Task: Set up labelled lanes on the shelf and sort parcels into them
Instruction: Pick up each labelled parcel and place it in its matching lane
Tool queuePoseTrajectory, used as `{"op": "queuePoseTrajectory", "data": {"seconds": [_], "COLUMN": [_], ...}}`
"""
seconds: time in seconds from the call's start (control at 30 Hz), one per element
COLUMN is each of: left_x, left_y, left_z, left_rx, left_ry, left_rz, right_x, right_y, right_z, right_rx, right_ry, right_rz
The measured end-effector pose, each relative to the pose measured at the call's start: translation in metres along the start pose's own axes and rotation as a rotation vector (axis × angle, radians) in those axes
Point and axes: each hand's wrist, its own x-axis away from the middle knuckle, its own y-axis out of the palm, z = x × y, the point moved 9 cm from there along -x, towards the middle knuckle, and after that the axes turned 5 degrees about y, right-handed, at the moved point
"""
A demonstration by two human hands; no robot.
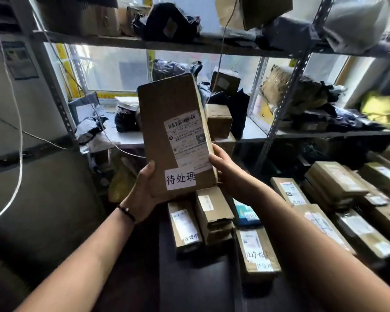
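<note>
I hold a long brown cardboard parcel upright in front of the metal shelf. It carries a white shipping label with a barcode and a white sticker with handwritten Chinese characters near its lower end. My left hand grips the parcel's bottom left corner, thumb on the front face. My right hand clasps its lower right edge. Below my hands several more brown parcels lie in rows on a dark surface, some with the same white stickers.
The shelf's middle board holds black poly bags, small boxes and a wrapped bundle. The upper board is crowded with boxes and bags. White cables hang at the left. Stacked parcels fill the right.
</note>
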Motion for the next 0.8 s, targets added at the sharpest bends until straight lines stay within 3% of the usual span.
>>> {"op": "queuePoseTrajectory", "data": {"seconds": [0.37,0.8], "left_x": [0.041,0.096], "left_y": [0.036,0.159], "left_z": [-0.121,-0.232], "left_rx": [-0.005,-0.102], "left_ry": [-0.294,-0.329], "left_rz": [-0.067,0.026], "right_x": [0.07,0.176], "right_y": [-0.041,-0.153], "right_z": [0.103,0.209], "right_rx": [-0.066,-0.309], "right_ry": [0.235,0.336], "right_rz": [0.13,0.053]}}
